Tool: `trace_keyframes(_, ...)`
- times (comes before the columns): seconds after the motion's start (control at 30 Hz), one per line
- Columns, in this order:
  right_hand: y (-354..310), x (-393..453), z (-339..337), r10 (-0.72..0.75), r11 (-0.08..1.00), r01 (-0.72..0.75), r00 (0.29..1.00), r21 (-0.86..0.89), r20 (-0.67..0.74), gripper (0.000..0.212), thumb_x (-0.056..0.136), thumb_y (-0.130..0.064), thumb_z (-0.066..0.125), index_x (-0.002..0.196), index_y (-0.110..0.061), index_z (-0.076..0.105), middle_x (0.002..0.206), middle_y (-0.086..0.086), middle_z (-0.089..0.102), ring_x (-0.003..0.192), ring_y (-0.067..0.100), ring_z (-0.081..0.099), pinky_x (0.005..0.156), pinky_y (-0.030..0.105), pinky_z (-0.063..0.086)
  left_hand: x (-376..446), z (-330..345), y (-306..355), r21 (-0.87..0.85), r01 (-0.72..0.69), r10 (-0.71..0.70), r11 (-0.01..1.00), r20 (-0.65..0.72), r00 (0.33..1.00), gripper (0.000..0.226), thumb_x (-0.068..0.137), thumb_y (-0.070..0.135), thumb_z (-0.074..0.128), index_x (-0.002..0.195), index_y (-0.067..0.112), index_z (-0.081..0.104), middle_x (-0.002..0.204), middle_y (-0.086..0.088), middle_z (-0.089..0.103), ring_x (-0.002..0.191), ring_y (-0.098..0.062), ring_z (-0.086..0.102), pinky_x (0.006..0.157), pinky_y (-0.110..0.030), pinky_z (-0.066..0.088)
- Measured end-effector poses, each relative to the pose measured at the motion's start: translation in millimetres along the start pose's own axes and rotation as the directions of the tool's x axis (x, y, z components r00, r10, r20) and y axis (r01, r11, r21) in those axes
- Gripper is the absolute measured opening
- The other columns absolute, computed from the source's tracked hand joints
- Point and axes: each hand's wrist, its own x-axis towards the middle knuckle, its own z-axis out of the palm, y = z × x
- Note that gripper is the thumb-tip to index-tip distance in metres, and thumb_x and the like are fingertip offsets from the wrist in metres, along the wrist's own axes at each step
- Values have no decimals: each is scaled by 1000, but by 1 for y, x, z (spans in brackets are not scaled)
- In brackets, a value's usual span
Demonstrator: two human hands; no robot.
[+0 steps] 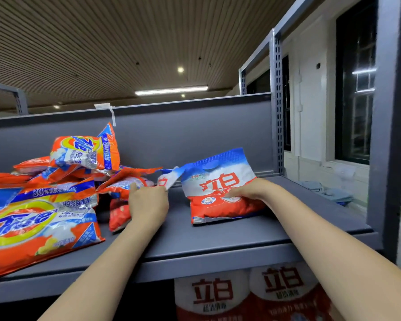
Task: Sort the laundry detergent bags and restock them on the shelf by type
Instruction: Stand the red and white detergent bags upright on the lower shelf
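Note:
A blue, white and red detergent bag [220, 181] lies tilted on the grey shelf [218, 242], right of centre. My right hand [245, 189] grips its right side, fingers curled over the front. A second bag of the same kind [119, 214] lies partly buried at the edge of the orange pile. My left hand [148, 202] pinches its white-and-blue top corner [169, 178]. Several orange Tide bags [39, 223] are heaped on the left of the shelf, one [86, 151] propped on top against the back panel.
The shelf's grey back panel [195, 135] rises behind the bags, and slotted metal uprights [277, 105] stand at the right. Two large red-and-white bags [248, 295] stand on the level below. Folded blue cloth [326, 191] lies beyond the shelf at right.

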Motion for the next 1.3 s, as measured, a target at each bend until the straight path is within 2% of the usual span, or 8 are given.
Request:
trace_keyframes(0.13,11,-26,-9,-17,990,35,992,138,-128,118,10,-74,74,118,-28,60,122,-6,62,108,23,59,100,41,43,-19,-18,22,24,-209,208,978,-233,950,16,45,16,78,46,14,62,39,-3,53,36,-22,49,56,-26,42)
trace_keyframes(0.27,-2,-135,-30,25,988,20,957,150,-290,66,68,-45,74,123,-17,52,129,7,57,120,30,51,101,37,35,-41,-42,52,19,-368,349,930,-366,863,6,52,18,58,46,16,59,37,-3,51,36,-19,50,57,-25,36)
trace_keyframes(0.47,16,-160,-15,-122,985,166,852,41,-508,37,80,-32,58,116,-24,50,115,5,64,111,29,56,93,39,34,-39,-48,45,-30,-568,536,822,-296,791,49,90,27,12,104,19,58,95,-4,70,81,-30,65,73,-35,30)
trace_keyframes(0.77,29,-163,-6,-199,965,260,791,23,-579,37,86,-40,54,121,-28,49,112,2,67,105,27,59,91,37,33,-17,-65,14,87,-283,278,955,67,958,31,97,31,30,76,22,51,97,-1,69,93,-20,60,98,-36,26)
trace_keyframes(0.9,30,-162,-8,-211,963,268,795,18,-569,40,88,-41,54,125,-28,48,115,2,65,107,26,58,91,36,33,-17,-59,11,165,-153,94,974,320,943,52,98,45,22,118,20,63,130,-3,59,123,-21,50,107,-36,20)
trace_keyframes(1.07,32,-158,-8,-236,955,297,794,18,-560,42,89,-43,54,128,-29,48,117,1,64,108,25,57,93,36,33,-8,-34,-6,-49,187,-129,981,557,821,92,87,73,22,149,6,21,157,-17,15,145,-35,8,115,-50,5)
trace_keyframes(1.13,32,-156,-6,-251,950,311,771,2,-585,45,88,-44,55,130,-29,48,118,1,62,110,24,55,93,37,33,-12,-31,-2,-168,323,-180,931,558,810,103,83,78,27,150,3,6,158,-18,1,144,-39,-5,115,-52,3)
trace_keyframes(1.3,35,-159,-1,-234,934,355,679,32,-696,46,87,-44,60,128,-25,53,118,4,50,113,24,45,92,38,37,-28,-35,6,-215,74,-19,974,248,969,58,96,48,25,134,11,49,138,-17,45,127,-34,39,103,-45,31)
